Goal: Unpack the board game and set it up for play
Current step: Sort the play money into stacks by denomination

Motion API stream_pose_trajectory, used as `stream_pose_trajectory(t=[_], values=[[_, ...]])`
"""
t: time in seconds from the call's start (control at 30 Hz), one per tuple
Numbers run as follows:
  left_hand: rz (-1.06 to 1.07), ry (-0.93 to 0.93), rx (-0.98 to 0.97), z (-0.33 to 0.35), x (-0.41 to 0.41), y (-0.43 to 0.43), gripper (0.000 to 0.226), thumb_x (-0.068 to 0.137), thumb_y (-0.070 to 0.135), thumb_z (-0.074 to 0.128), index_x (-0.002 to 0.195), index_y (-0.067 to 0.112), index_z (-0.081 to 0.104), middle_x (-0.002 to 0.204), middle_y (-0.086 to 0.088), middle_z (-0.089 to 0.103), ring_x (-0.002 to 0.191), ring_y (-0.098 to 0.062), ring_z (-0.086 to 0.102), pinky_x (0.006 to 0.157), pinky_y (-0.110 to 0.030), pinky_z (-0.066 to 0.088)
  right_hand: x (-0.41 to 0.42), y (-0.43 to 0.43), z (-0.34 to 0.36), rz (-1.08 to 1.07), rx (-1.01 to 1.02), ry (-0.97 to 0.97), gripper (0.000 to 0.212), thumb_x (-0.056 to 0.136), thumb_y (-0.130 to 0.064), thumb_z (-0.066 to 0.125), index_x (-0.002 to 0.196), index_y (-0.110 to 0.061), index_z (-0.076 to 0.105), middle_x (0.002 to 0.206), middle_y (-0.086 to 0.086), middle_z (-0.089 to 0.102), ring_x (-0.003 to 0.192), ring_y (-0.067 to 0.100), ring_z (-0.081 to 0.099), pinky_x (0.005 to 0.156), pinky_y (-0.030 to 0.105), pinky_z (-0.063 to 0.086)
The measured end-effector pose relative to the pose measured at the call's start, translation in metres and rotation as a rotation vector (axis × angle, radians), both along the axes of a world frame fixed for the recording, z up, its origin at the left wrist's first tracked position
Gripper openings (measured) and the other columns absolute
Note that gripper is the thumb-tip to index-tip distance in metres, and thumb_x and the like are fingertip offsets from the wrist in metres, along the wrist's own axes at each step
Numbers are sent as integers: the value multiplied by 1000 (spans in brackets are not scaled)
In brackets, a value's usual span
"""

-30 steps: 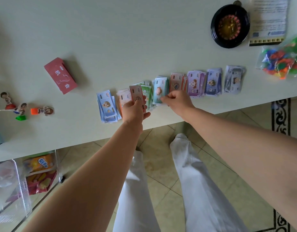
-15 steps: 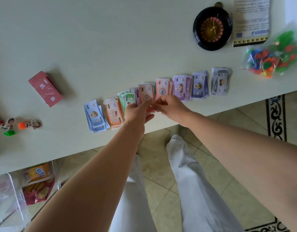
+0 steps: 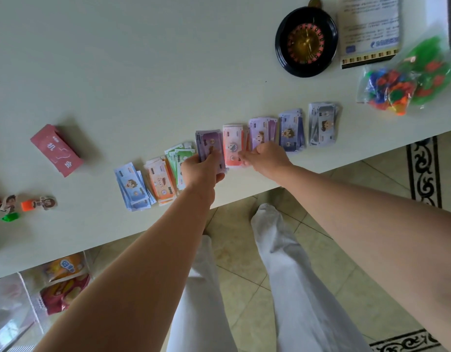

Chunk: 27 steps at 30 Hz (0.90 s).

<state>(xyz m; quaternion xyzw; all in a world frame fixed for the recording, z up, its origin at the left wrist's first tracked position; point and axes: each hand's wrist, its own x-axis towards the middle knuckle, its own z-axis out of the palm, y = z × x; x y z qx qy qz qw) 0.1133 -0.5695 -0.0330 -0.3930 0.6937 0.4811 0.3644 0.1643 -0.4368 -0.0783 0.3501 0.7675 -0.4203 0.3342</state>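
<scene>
Play money lies in a row of small piles along the near edge of the white table [image 3: 143, 59]: blue [image 3: 131, 186], orange [image 3: 161, 182], green [image 3: 180, 157], then pink-red [image 3: 233, 146], violet [image 3: 261, 132], blue-violet [image 3: 290, 129] and grey [image 3: 322, 125]. My left hand [image 3: 201, 171] grips a stack of purple notes [image 3: 209, 143] just above the table edge. My right hand [image 3: 266, 157] pinches the near end of the pink-red note beside that stack.
A red card pack [image 3: 57, 149] lies at the left, with small character pawns [image 3: 40, 203] near the left edge. A black roulette wheel [image 3: 305, 41], an instruction sheet [image 3: 369, 29] and a bag of coloured plastic pieces [image 3: 407, 77] sit at the right. Snack bags [image 3: 64, 283] lie under the table.
A purple note now tops the stack in my left hand where a pink one showed before. My right hand has drawn a pink-red note off to the pile on the right.
</scene>
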Motion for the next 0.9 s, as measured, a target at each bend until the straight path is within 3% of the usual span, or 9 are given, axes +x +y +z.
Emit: stream_pose_trajectory(t=[0.07,0.17,0.23,0.5,0.63,0.73,0.8,0.9], values=[[-5,0,20,2,0,7,13,88,18,69,79,17,60,80,-2,63,68,-12,59,54,-18,55,0,4,3,-6,-63,34,47,90,-47,57,62,-13,44,57,2,42,50,13,39,55,24,36],[-15,-8,40,6,0,19,16,86,17,71,75,17,59,76,-2,63,66,-13,60,54,-18,55,-1,11,16,-49,-307,67,25,90,-37,63,83,-14,59,71,-1,54,59,9,48,56,19,38],[-28,-26,46,7,0,28,16,84,20,73,76,18,59,79,-3,64,67,-13,61,57,-19,56,-3,16,22,-16,-360,105,16,90,-31,65,84,-17,59,70,-4,53,60,6,47,56,16,37],[-41,1,19,11,0,59,21,95,10,47,78,17,58,79,-1,61,68,-13,59,51,-19,55,4,53,14,-106,-248,120,25,90,-33,63,78,-11,59,66,1,52,58,12,45,59,23,39],[-90,53,-44,8,2,62,17,96,15,54,81,15,59,76,0,59,60,-12,59,47,-18,54,13,63,8,-99,-142,74,31,91,-30,62,73,-5,58,62,2,46,59,14,45,61,26,40],[-123,75,-60,5,4,65,21,92,18,63,72,18,57,74,0,60,55,-11,60,54,-23,57,18,66,3,-41,-44,36,45,91,-33,60,58,-12,38,54,1,30,50,14,30,58,28,32],[-132,78,-48,5,7,68,21,89,18,66,70,19,57,74,-1,61,57,-12,60,59,-25,58,21,66,4,-11,-36,47,48,92,-36,57,58,-14,31,54,2,27,49,14,28,56,28,30],[-130,83,-22,6,12,76,20,86,17,70,71,21,58,74,0,61,62,-13,59,56,-21,57,22,66,13,-129,-247,70,35,90,-39,61,78,-7,52,67,7,44,53,12,40,51,19,37]])
